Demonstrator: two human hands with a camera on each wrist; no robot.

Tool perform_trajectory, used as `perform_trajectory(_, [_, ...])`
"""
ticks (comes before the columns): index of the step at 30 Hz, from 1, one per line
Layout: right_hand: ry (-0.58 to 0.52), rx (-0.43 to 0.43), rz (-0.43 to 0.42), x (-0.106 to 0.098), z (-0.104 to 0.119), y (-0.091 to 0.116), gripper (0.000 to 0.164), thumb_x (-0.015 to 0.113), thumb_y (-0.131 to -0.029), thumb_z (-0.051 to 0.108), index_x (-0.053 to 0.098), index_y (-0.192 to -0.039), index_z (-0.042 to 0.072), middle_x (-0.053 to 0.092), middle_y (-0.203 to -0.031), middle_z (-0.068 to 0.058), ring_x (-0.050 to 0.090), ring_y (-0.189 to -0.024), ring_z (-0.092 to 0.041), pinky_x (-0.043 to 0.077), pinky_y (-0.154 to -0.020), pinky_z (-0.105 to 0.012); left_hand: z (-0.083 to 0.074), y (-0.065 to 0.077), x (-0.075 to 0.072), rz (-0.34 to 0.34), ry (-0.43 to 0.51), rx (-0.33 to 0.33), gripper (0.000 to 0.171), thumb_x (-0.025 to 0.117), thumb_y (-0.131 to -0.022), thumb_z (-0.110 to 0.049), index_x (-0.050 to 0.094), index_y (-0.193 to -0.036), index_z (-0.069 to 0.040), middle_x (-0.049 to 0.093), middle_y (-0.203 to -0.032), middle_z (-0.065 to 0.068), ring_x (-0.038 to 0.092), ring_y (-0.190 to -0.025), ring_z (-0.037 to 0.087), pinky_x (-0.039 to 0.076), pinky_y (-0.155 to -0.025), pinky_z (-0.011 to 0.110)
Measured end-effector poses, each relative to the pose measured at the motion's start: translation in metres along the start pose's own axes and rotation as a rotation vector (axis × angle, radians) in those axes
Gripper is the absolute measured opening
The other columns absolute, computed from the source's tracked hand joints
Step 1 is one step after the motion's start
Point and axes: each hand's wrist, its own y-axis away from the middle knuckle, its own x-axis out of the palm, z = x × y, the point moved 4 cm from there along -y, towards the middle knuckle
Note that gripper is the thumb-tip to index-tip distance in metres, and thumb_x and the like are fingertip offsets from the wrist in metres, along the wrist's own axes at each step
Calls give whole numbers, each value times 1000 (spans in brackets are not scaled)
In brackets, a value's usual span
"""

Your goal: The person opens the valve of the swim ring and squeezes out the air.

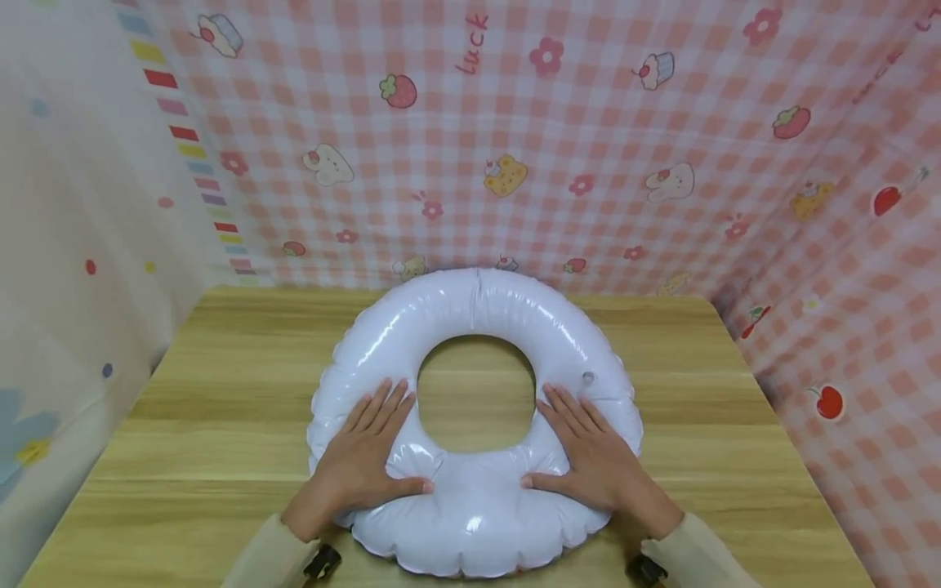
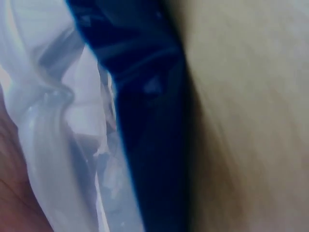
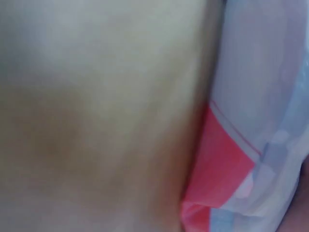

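A white inflated swim ring point(image 1: 470, 506) lies flat on the wooden table in the head view. My left hand point(image 1: 367, 453) rests on its left side, fingers straight and thumb stretched toward the middle. On the ring's right side my right hand point(image 1: 588, 453) lies the same way, just below a small round valve point(image 1: 588, 378). The left wrist view shows the ring's wrinkled edge point(image 2: 53, 125) and a dark blue band point(image 2: 149, 121) close up. In the right wrist view the ring's underside point(image 3: 260, 72) carries a red patch point(image 3: 219, 174).
The wooden table point(image 1: 735, 457) shows on both sides of the ring and through its hole. Behind it hangs a pink checked curtain point(image 1: 470, 220). A pale curtain point(image 1: 73, 204) borders the left, and more checked cloth point(image 1: 867, 343) the right.
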Motion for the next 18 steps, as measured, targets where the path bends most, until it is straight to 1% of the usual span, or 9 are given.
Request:
perform_trajectory(1, [-9,5,11,-1,0,0,113,51,-81,89,27,-164,15,11,-175,0,9,-162,-22,8,-130,-48,0,0,1,-2,13,4,121,70,-77,-77,22,-164,-9,10,-174,8,5,-162,31,8,-130,51])
perform_trajectory(5, [-33,14,23,-2,-4,-2,110,49,-83,88,28,-163,16,12,-174,1,10,-162,-22,9,-131,-49,4,-4,3,-11,49,4,119,68,-78,-78,22,-164,-10,12,-174,6,5,-162,30,8,-130,51])
perform_trajectory(9, [-24,9,19,-5,-5,0,109,50,-83,88,31,-163,16,14,-174,0,12,-162,-22,10,-131,-49,5,-5,0,-44,69,8,112,71,-78,-75,34,-161,-9,21,-172,9,11,-161,32,12,-130,53])
perform_trajectory(12, [4,-4,-12,-9,-2,1,108,52,-83,87,35,-161,13,17,-173,-3,15,-161,-24,13,-130,-50,2,-5,-5,-84,65,28,101,75,-78,-70,46,-154,-10,28,-169,14,17,-159,38,17,-128,57])
perform_trajectory(14, [10,-14,-44,-12,2,2,104,55,-85,83,39,-159,11,20,-173,-5,17,-161,-25,16,-130,-50,-2,-5,-7,-112,49,44,91,75,-80,-66,52,-150,-12,32,-167,17,19,-158,40,19,-127,59])
perform_trajectory(16, [-5,-25,-74,-14,8,5,98,60,-86,77,42,-157,10,23,-172,-8,19,-160,-27,19,-129,-52,-7,-3,-7,-154,48,58,80,75,-82,-60,57,-145,-13,39,-163,19,23,-157,43,22,-126,60])
perform_trajectory(18, [-25,-30,-100,-14,15,9,93,63,-88,71,45,-155,9,25,-171,-10,21,-160,-29,21,-128,-53,-15,0,-6,-200,59,65,71,75,-85,-55,61,-141,-13,46,-158,19,27,-155,44,25,-125,61])
